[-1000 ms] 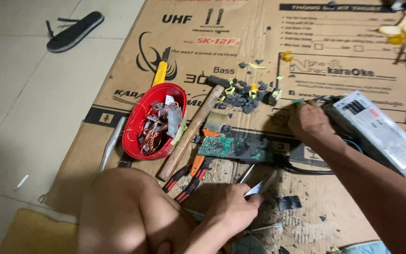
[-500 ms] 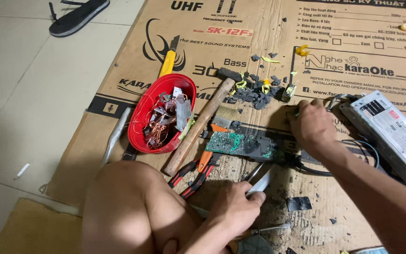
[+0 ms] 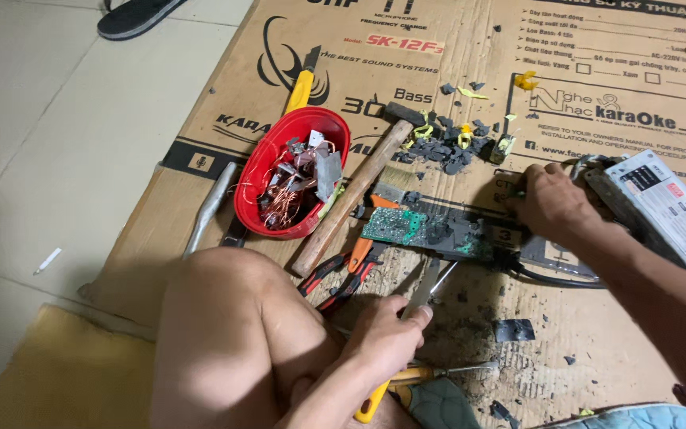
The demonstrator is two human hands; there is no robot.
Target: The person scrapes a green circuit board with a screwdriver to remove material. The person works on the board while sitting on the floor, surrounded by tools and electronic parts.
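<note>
Green circuit board [image 3: 426, 232] lies flat on the cardboard sheet [image 3: 200, 199], between the two hands. Left hand [image 3: 387, 338] has its fingers closed around a flat metal blade [image 3: 425, 284] pointing toward the board; right hand [image 3: 553, 202] grips the grey metal casing [image 3: 660, 210], beside a wooden-handled hammer [image 3: 355, 195] and red bowl [image 3: 256, 179].

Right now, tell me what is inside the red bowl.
The red bowl holds a tangle of copper wire, grey metal scraps and small pale bits. What lies beneath that heap, on the bowl's bottom, is covered.
</note>
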